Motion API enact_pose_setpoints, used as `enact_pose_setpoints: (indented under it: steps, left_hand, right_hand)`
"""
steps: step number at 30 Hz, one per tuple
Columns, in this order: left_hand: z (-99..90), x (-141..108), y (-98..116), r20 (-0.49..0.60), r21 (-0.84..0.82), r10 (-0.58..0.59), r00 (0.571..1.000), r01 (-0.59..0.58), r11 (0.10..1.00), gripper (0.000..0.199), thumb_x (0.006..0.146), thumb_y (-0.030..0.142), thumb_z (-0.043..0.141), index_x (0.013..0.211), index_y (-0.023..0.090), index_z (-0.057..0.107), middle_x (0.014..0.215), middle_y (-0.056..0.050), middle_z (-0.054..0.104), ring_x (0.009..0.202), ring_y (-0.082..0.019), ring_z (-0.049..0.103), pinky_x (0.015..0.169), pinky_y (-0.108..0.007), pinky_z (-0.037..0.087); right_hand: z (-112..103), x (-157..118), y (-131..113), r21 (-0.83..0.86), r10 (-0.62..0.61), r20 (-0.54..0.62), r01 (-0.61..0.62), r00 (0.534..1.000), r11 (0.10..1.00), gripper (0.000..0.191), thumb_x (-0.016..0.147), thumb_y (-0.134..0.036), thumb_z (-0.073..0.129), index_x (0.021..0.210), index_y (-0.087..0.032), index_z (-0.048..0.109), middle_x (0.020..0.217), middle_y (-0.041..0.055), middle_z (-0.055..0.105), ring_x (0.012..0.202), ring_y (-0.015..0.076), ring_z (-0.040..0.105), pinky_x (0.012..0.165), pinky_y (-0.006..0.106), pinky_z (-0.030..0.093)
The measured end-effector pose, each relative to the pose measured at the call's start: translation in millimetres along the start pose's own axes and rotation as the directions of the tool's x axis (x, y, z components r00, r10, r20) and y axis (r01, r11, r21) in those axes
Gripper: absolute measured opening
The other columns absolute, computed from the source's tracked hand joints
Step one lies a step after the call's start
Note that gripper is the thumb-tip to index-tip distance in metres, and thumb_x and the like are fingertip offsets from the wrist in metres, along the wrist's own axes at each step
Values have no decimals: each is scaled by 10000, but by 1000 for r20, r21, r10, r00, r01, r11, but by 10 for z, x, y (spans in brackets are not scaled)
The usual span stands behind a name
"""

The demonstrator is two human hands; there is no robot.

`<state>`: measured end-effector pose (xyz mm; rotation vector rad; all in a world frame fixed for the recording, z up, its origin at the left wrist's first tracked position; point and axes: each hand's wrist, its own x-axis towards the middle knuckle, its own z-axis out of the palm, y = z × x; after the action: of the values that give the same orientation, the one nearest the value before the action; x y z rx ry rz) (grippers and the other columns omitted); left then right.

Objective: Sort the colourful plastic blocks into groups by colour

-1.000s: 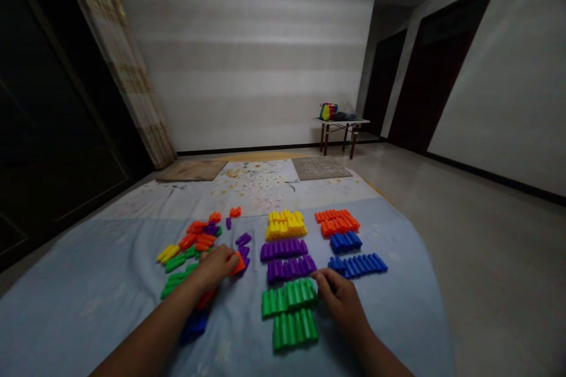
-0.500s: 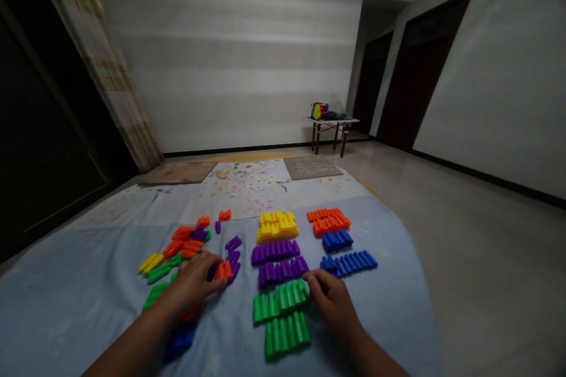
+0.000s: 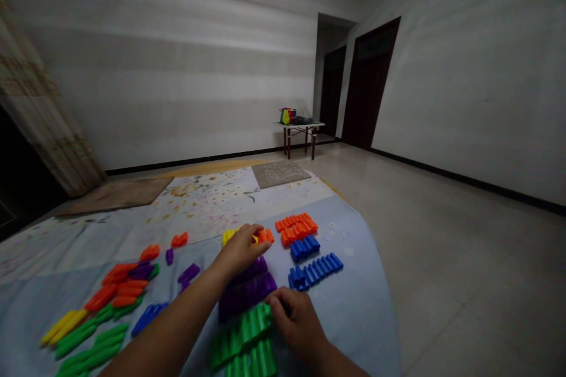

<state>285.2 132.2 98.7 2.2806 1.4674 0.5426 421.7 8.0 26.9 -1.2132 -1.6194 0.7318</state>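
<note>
No readable text, labels, brands, numbers or signs anywhere.

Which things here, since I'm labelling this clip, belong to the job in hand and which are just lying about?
Likely part of the job:
orange pieces at the left hand
green rows beside the right hand
purple rows, partly hidden
yellow pieces
orange rows
blue rows
loose coloured pieces on the left

Seemingly just lying about:
grey panel
brown panel
multicoloured item on the far table
</note>
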Motion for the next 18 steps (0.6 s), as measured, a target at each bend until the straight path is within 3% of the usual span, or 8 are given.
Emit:
enact_pose_setpoints:
  steps: [4,8,18]
  left_hand:
    - [333,352,193,15,104,5,1000,-7,995,475,742,408,531,1144,156,546,1103,-107,579,983,-203,565,860,-283,416]
    - [549,551,291,24,149,0,1000,-4,989,449,724,377,560,1126,177,560,1110,-109,572,1024,-220,546,886,-291,393]
    - [642,710,331,74,192,-18,997,3,981,466,703,436,550,1089,177,586,1084,-128,571,1002,-279,553,849,-352,411]
  right_hand:
    - [19,7,37,-34,4,-18,-4,1000,999,284,853,-281,421,721,-152,637,618,7,620,579,108,552,543,189,354]
    - [30,25,60,-44,1,-29,-2,1000,999,258,841,-258,432,742,-156,648,641,18,639,608,120,586,556,189,366]
    - [29,46,38,-29,-6,-37,5,999,1000,259,830,-262,433,730,-167,652,645,26,655,602,129,603,547,195,379]
